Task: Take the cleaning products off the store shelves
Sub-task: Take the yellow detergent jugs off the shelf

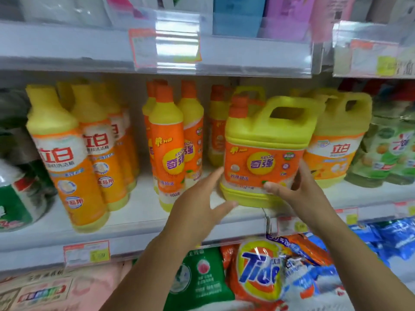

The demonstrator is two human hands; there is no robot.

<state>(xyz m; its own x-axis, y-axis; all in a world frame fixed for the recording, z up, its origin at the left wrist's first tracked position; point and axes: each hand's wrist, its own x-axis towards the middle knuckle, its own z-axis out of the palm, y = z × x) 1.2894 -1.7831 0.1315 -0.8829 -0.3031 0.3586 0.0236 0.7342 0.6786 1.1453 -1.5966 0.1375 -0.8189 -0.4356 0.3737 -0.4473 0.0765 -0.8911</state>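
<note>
A yellow dish-soap jug (265, 140) with an orange label and a carry handle sits at the front edge of the middle shelf (139, 223). My right hand (296, 187) grips its lower right corner, thumb across the front of the label and fingers round the side. My left hand (202, 198) presses straight fingers against the jug's lower left side, thumb stretched out below its base. More yellow and orange dish-soap bottles (173, 142) stand to the left, and a second yellow jug (339, 140) stands behind on the right.
Tall yellow bottles (60, 153) fill the shelf's left part, green bottles (390, 151) the right. Below are bags of washing powder, among them an orange Tide bag (260, 272) and a green bag (199, 274). The upper shelf's rail (224, 57) with price tags hangs just overhead.
</note>
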